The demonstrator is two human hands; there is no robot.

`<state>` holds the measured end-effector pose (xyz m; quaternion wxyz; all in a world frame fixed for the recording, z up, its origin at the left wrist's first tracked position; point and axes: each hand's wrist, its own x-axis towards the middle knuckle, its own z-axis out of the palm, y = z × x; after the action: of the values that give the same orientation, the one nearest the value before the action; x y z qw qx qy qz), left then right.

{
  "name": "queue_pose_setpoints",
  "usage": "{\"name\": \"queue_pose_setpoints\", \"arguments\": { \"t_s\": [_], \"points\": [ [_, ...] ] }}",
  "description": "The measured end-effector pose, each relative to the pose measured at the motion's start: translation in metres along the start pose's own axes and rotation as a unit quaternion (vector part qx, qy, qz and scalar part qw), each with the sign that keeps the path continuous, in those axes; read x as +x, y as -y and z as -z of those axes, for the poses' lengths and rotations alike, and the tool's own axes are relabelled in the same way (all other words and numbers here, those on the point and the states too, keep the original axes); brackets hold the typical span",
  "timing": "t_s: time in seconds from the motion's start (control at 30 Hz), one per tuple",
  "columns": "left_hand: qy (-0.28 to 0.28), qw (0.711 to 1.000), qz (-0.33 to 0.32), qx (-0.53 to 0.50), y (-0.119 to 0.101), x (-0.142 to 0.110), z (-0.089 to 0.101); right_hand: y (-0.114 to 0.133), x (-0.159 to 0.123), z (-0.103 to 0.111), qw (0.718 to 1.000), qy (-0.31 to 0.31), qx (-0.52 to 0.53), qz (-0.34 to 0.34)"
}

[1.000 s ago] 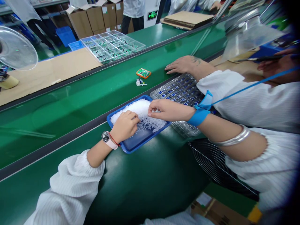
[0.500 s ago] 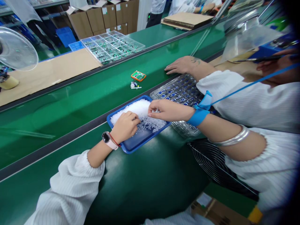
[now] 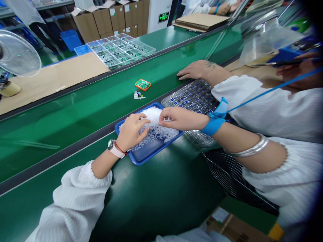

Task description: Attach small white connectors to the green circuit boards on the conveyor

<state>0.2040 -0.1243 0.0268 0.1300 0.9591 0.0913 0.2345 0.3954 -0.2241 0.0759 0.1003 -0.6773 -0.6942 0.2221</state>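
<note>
A blue tray (image 3: 148, 158) holds many small translucent white ring-like pieces (image 3: 165, 133), heaped toward its far side. Above the tray's left part is my left hand (image 3: 132, 130), with thumb and fingers curved but apart and nothing visible between them. My right hand (image 3: 178, 117), wearing a blue wrist strap (image 3: 214, 124), hovers at the tray's right side. Its thumb and fingertips are pinched together, and whatever they hold is too small or hidden to make out. Beyond the tray, an orange-edged green circuit board (image 3: 142, 84) lies on the green belt (image 3: 101, 97) beside a small white connector piece (image 3: 138, 95).
Clear plastic trays with blue parts (image 3: 186, 101) sit right of the blue tray. A co-worker's hand (image 3: 195, 70) rests at the belt. A black wire fan guard (image 3: 232, 174) is by my right forearm. Across the belt stands a divided tray of boards (image 3: 121, 50).
My left hand has lifted slightly up and left, its fingers spreading apart. The circuit board and connector piece have shifted left along the belt. My right hand stays in place.
</note>
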Motion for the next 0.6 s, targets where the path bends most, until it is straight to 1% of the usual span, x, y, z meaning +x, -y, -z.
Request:
{"name": "queue_pose_setpoints", "arguments": {
  "t_s": [0.1, 0.17, 0.2, 0.3, 0.37, 0.47, 0.6],
  "points": [
    [-0.085, 0.995, 0.058, 0.014, 0.022, 0.008, 0.009, 0.0, 0.0, 0.0, 1.0, -0.003, -0.005, 0.005],
    [-0.115, 0.987, 0.105, 0.034, 0.043, 0.011, 0.012, 0.0, 0.001, 0.001, 1.0, 0.001, -0.005, 0.006],
    [-0.12, 0.984, 0.127, 0.04, 0.055, 0.013, 0.013, 0.001, 0.001, 0.001, 1.0, 0.004, -0.004, 0.005],
    [-0.104, 0.977, 0.183, 0.042, 0.087, 0.016, 0.011, 0.002, 0.001, 0.002, 1.0, 0.009, -0.006, 0.0],
    [-0.087, 0.971, 0.219, 0.039, 0.102, 0.019, 0.007, 0.003, 0.001, 0.002, 1.0, 0.009, -0.007, 0.0],
    [-0.048, 0.962, 0.267, 0.037, 0.113, 0.031, 0.001, 0.004, 0.001, 0.002, 1.0, 0.007, -0.006, -0.003],
    [0.012, 0.957, 0.286, 0.05, 0.119, 0.056, -0.009, 0.004, 0.001, 0.002, 1.0, -0.001, -0.009, -0.001]
  ]
}}
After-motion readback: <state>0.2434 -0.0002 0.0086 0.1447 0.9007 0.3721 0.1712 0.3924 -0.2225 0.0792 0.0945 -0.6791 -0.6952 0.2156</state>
